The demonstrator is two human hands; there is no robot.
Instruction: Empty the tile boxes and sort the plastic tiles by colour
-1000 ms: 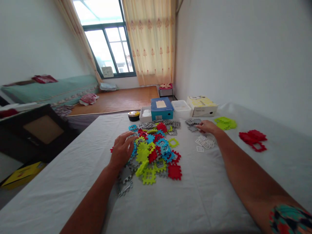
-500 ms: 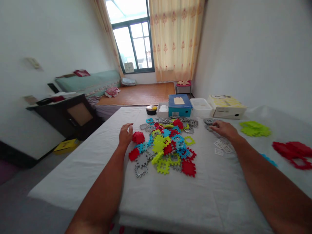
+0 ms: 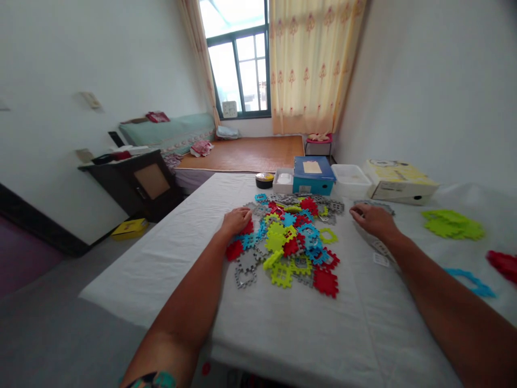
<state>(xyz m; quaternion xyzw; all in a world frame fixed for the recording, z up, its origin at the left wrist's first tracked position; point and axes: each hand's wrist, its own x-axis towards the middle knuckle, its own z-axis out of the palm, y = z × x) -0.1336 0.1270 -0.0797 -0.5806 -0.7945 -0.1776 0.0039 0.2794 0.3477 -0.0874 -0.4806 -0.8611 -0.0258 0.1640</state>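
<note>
Two hands are laid palm down on a cloth-covered table (image 3: 161, 253). The left hand (image 3: 236, 221) is set on the left side of the pile (image 3: 291, 242), a loose heap of red, blue, green and grey notched tiles spread across the middle of the table. Its fingers are curled down over a red tile (image 3: 247, 228) at the pile's rim; whether that tile is gripped or only touched cannot be told. Another red tile and several grey ones are seen just nearer the front edge, below the wrist.

The right hand (image 3: 371, 220) is kept apart from the pile, to its right. Its fingers are stretched out flat and loosely spread, with nothing clasped, and their tips are rested on the grey tiles (image 3: 375, 205) gathered towards the far edge. A few white tiles (image 3: 380, 258) are partly hidden beside the forearm.

Further towards the right edge a green stack (image 3: 452, 225), a single blue tile (image 3: 470, 280) and a red stack (image 3: 503, 264) are laid out well apart from each other. Along the far edge a tin (image 3: 264, 179), a white box (image 3: 283, 180), a blue box (image 3: 313, 175), a tub (image 3: 351, 180) and a yellow box (image 3: 399, 180) are lined up side by side.
</note>
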